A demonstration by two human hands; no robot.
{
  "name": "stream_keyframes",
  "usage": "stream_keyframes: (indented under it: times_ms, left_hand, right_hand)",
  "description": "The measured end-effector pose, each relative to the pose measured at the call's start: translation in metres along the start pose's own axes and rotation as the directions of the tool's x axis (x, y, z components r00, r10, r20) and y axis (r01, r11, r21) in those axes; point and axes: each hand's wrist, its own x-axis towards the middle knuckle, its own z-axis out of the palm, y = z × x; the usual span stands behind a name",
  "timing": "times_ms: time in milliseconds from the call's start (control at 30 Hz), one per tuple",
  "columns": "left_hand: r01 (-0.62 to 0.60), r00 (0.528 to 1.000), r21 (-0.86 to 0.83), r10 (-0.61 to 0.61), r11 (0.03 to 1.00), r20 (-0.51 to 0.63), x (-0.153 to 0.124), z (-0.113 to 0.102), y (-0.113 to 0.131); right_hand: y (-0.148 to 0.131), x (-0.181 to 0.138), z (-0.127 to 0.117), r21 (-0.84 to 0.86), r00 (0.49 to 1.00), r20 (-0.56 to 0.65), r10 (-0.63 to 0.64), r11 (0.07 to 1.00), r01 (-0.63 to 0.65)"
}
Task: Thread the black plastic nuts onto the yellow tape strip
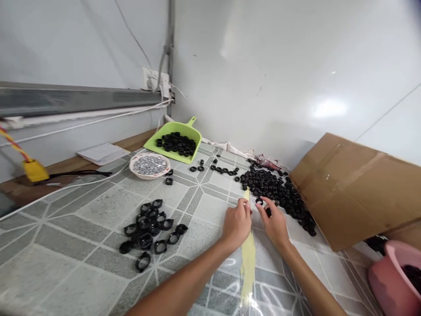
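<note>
My right hand (pixel 275 224) pinches a small black plastic ring (pixel 259 201) between thumb and forefinger. Another dark piece (pixel 269 212) shows under its curled fingers. Close by on the left, my left hand (pixel 236 223) is closed, fingertips pressed together; what lies in them is mostly hidden, with only a dark bit showing at the edge. Both hands are just above the table, over a strip of yellow tape (pixel 248 263). Beyond them spreads a large heap of small black rings (pixel 268 182). Wider black rings with tabs (pixel 144 241) lie in a loose pile to the left.
A green dustpan (pixel 199 138) holds more black rings. Beside it stands a bowl (pixel 133 169) of small silvery pieces. A cardboard sheet (pixel 355 188) leans at the right, near a pink tub (pixel 388 281). A yellow connector (pixel 34 170) hangs at left; a white cable (pixel 72 185) crosses the table.
</note>
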Motion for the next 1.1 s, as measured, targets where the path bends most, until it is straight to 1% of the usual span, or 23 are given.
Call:
stream_keyframes:
  times_ms: [67, 133, 200, 267, 333, 433, 567, 700, 767, 833, 900, 967, 1033, 1100]
  left_hand:
    - [-0.013, 0.994, -0.016, 0.015, 1.0, 0.105, -0.002, 0.007, 0.001]
    - [-0.004, 0.977, -0.098, 0.025, 0.995, 0.211, -0.005, 0.016, 0.002]
    - [0.04, 0.959, -0.269, 0.038, 0.962, 0.28, -0.008, 0.021, 0.002]
    - [0.101, 0.952, -0.423, 0.037, 0.9, 0.305, -0.01, 0.021, 0.004]
    - [0.157, 0.944, -0.483, 0.012, 0.861, 0.33, -0.01, 0.017, 0.007]
    - [0.247, 0.924, -0.498, -0.047, 0.831, 0.379, -0.007, 0.01, 0.014]
    - [0.329, 0.909, -0.481, -0.135, 0.813, 0.394, -0.004, 0.007, 0.02]
    - [0.335, 0.892, -0.476, -0.111, 0.813, 0.438, -0.003, 0.009, 0.02]
    - [0.336, 0.885, -0.468, -0.104, 0.818, 0.453, -0.004, 0.009, 0.019]
    - [0.35, 0.886, -0.446, -0.135, 0.824, 0.445, -0.004, 0.009, 0.018]
    - [0.364, 0.89, -0.422, -0.177, 0.83, 0.419, -0.004, 0.006, 0.017]
    - [0.37, 0.89, -0.411, -0.191, 0.833, 0.414, -0.004, 0.004, 0.018]
    - [0.365, 0.878, -0.423, -0.156, 0.83, 0.452, -0.002, 0.002, 0.018]
    - [0.357, 0.861, -0.445, -0.104, 0.822, 0.498, 0.0, 0.0, 0.018]
  right_hand:
    - [0.006, -0.027, -0.012, 0.048, 1.0, -0.01, 0.0, 0.999, 0.0]
    - [0.007, -0.043, -0.02, 0.102, 1.0, -0.015, 0.007, 0.995, -0.006]
    - [0.006, -0.047, -0.023, 0.17, 1.0, -0.003, 0.022, 0.985, -0.022]
    - [0.005, -0.046, -0.023, 0.238, 0.999, 0.033, 0.029, 0.97, -0.036]
    - [0.004, -0.043, -0.023, 0.29, 0.997, 0.075, 0.034, 0.955, -0.054]
    - [0.004, -0.041, -0.024, 0.331, 0.995, 0.103, 0.015, 0.942, -0.048]
    - [0.003, -0.043, -0.026, 0.355, 0.997, 0.078, -0.019, 0.935, -0.01]
    - [0.004, -0.044, -0.024, 0.346, 1.0, 0.017, -0.017, 0.938, 0.011]
    - [0.005, -0.043, -0.023, 0.369, 1.0, 0.004, 0.012, 0.929, -0.012]
    - [0.005, -0.043, -0.024, 0.414, 0.996, 0.024, 0.083, 0.906, -0.086]
    - [0.003, -0.042, -0.026, 0.449, 0.986, 0.078, 0.149, 0.877, -0.168]
    - [0.001, -0.042, -0.028, 0.454, 0.974, 0.134, 0.183, 0.862, -0.224]
    - [0.0, -0.041, -0.03, 0.431, 0.974, 0.148, 0.171, 0.876, -0.219]
    - [0.001, -0.04, -0.03, 0.405, 0.986, 0.124, 0.116, 0.901, -0.156]
